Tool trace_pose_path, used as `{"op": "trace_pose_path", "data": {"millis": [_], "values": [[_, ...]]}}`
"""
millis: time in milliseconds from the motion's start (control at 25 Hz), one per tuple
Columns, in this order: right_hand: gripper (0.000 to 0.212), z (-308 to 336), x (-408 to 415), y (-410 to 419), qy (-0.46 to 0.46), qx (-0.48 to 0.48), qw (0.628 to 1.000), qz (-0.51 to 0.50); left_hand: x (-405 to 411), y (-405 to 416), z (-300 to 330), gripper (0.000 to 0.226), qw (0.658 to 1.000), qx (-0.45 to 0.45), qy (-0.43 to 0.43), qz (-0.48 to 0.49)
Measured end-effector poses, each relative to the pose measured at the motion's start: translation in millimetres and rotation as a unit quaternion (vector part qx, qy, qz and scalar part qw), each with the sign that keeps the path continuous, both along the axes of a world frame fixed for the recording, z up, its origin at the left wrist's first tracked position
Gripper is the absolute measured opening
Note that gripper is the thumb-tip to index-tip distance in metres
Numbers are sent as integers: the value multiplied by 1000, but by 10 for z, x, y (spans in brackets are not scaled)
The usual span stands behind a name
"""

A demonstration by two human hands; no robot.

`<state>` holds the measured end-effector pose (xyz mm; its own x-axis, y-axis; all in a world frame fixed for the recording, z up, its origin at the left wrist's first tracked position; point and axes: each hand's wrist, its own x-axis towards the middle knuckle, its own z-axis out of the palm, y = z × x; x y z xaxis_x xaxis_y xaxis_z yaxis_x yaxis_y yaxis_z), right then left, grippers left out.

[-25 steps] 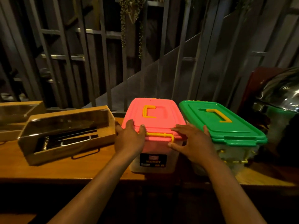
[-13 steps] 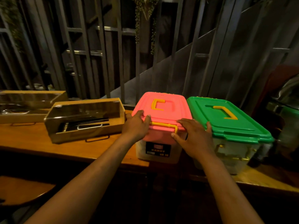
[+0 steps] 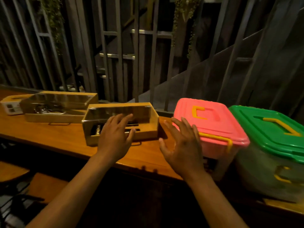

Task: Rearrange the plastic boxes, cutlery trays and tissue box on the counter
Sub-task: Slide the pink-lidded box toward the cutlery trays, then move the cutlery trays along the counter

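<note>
Two plastic boxes stand side by side at the right of the wooden counter (image 3: 69, 140): one with a pink lid (image 3: 212, 122) and one with a green lid (image 3: 269, 134), both with yellow handles. A wooden cutlery tray (image 3: 148, 129) with a clear cover sits just left of the pink box. A second cutlery tray (image 3: 60, 107) lies behind and further left, and a white tissue box (image 3: 10, 106) stands at the far left. My left hand (image 3: 115, 137) hovers open over the near tray. My right hand (image 3: 182, 145) is open, beside the pink box's left front corner.
Dark metal bars (image 3: 120, 51) and a stair rail rise right behind the counter, with hanging plants (image 3: 184, 15) above. Wooden seats (image 3: 46, 186) sit below the counter's front edge at lower left.
Both hands have let go of the pink box and moved left, fingers spread; the left one is now over the near cutlery tray. The view has swung left, showing the tissue box.
</note>
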<state>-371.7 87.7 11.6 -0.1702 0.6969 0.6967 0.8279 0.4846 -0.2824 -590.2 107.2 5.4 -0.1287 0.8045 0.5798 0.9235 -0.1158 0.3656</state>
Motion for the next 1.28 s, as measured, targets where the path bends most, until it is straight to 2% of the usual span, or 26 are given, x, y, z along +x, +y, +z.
{"op": "trace_pose_path", "data": {"millis": [120, 280, 440, 520, 680, 760, 880, 920, 1000, 1120, 1200, 1280], "values": [[54, -150, -816, 380, 10, -34, 999, 30, -906, 231, -126, 52, 998, -47, -1, 32], [58, -373, -1858, 858, -9, -160, 986, 52, -1911, 699, -283, 49, 993, -99, -40, 54], [67, -556, -2546, 1200, -58, -219, 973, 45, -2405, 1115, -319, 46, 975, -166, -145, 7], [72, -648, -2672, 1282, -77, -239, 967, 34, -2423, 1212, -350, 45, 965, -183, -185, -24], [67, -812, -2669, 1331, -100, -199, 975, -9, -2334, 1226, -521, 44, 973, -153, -169, -17], [61, -832, -2635, 1328, -51, -185, 981, -21, -2263, 1135, -512, 43, 979, -141, -149, -13], [60, -762, -2617, 1310, 75, -157, 982, -70, -2091, 861, -446, 39, 983, -132, -115, -59], [63, -739, -2624, 1298, 96, -160, 979, -78, -2068, 803, -441, 38, 980, -129, -126, -86], [73, -739, -2651, 1249, 71, -177, 979, -69, -2095, 859, -437, 35, 970, -117, -184, -105], [85, -817, -2681, 1188, 5, -197, 978, -63, -2335, 1370, -438, 26, 964, -63, -259, -15], [82, -819, -2693, 1188, -2, -210, 976, -55, -2491, 1722, -426, 41, 955, -96, -279, 4], [79, -773, -2667, 1194, 8, -227, 973, -41, -2526, 2004, -430, 57, 940, -166, -296, -40]]}}
